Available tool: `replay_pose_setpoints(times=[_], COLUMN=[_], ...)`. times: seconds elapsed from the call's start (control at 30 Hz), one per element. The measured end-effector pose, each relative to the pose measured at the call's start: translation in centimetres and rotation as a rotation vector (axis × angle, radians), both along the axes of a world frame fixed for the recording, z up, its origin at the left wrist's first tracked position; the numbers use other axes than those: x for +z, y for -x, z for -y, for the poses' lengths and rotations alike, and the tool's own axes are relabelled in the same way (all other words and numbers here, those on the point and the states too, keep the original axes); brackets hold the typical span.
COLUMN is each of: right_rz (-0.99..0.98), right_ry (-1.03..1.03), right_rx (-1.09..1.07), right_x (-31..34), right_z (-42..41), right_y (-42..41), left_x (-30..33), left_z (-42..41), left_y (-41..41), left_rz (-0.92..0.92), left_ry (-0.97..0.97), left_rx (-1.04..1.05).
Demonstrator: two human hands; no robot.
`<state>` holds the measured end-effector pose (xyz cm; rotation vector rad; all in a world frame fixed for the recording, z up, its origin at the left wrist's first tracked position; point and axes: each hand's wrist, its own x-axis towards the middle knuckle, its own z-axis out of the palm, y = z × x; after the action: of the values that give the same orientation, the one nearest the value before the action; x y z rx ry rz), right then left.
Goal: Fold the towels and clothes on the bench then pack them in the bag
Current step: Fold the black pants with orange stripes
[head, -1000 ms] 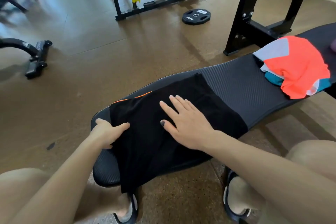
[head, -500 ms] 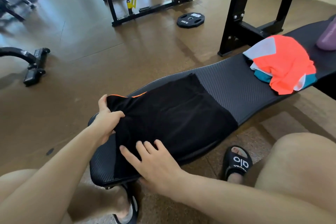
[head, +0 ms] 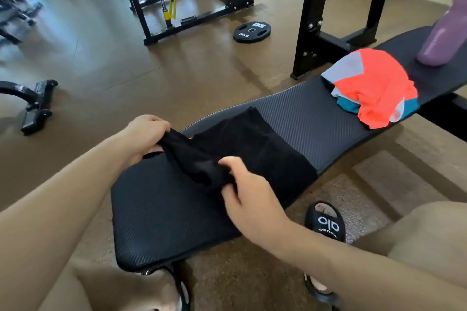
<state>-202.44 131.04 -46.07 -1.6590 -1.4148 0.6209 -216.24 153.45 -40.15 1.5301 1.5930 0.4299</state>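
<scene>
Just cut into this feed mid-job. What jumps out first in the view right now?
Both hands are on the black garment at the near end of the bench: the left hand grips its far corner, and the right hand pinches its near edge, lifting that end. Farther along the bench lies a bright orange, grey and teal garment in a loose heap, with a purple bottle standing just beyond it.

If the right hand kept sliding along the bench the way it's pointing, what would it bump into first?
Probably the black garment itself: the right hand already pinches its near edge, and its fingers point up-left across the bench toward the left hand, likely next. Depth is uncertain.
</scene>
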Motion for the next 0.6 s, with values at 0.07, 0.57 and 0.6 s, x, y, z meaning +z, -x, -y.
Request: replay_pose_setpoints(times=[0.07,0.57,0.6], right_rz=[-0.237,-0.644,-0.622], right_ry=[0.058,0.618,0.649], right_rx=[-0.161,-0.385,-0.369], right_x=[0.6,-2.3,-2.2], right_z=[0.7,1.5,1.4], right_y=[-2.8,-12.6,-13.0], left_x=[0.7,-4.4,-4.6], left_z=[-0.9,-0.1,0.0], left_y=[-2.7,-19.9,-19.8], left_rz=[0.022,-0.134,-0.146], left_ry=[0.052,0.118,0.088], left_rx=[-0.037,-0.358,-0.37])
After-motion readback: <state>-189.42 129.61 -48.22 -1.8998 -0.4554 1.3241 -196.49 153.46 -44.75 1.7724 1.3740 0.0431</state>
